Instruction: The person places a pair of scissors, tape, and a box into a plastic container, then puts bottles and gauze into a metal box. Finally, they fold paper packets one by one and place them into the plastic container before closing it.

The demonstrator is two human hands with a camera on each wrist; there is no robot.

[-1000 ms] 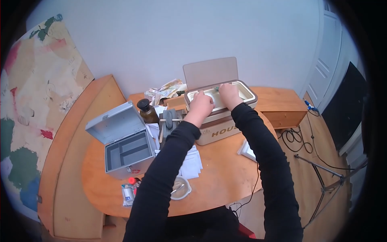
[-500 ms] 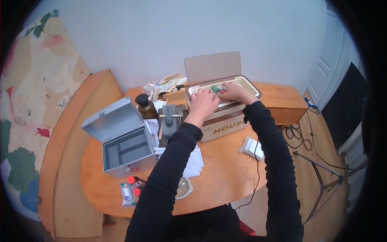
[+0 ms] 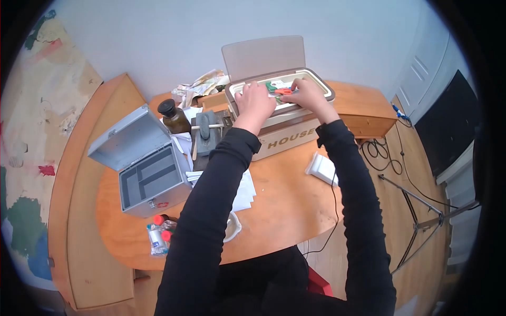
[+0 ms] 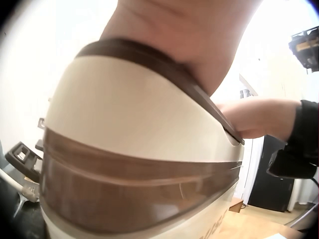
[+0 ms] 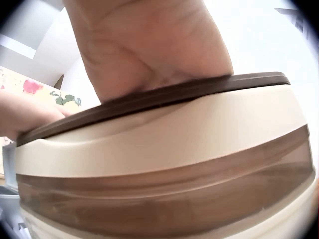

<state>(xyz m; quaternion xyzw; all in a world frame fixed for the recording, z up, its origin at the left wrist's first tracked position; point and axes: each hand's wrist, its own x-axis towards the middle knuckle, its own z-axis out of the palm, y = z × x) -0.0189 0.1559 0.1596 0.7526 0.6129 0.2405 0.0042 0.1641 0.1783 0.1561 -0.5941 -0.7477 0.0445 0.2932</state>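
A beige and brown storage box (image 3: 287, 138) lettered HOUSE stands at the table's back, its lid (image 3: 264, 59) raised. My right hand (image 3: 310, 99) reaches over its front rim, thumb and forefinger pinching a small orange loop-shaped thing (image 3: 284, 91). Beside that, a green and white item (image 3: 272, 86) lies in the box's upper part. My left hand (image 3: 255, 104) bends over the rim at the left end, close to the green item; its fingertips are hidden. Both wrist views show the box wall, with the left hand (image 4: 184, 30) and right hand (image 5: 149, 45) dipping behind the brown rim.
A grey metal case (image 3: 153, 176) stands open on the left, beside a dark bottle (image 3: 175, 117) and a grey tool (image 3: 205, 129). Small packets and red-capped bottles (image 3: 159, 237), white papers (image 3: 245, 192), a bowl (image 3: 232, 227) and a white pack (image 3: 322, 168) lie nearer. A cable (image 3: 336, 210) hangs off the table.
The right hand has turned and moved within the box, and the orange thing has come into sight at its thumb. The left hand has shifted left along the rim. The head view has tilted slightly.
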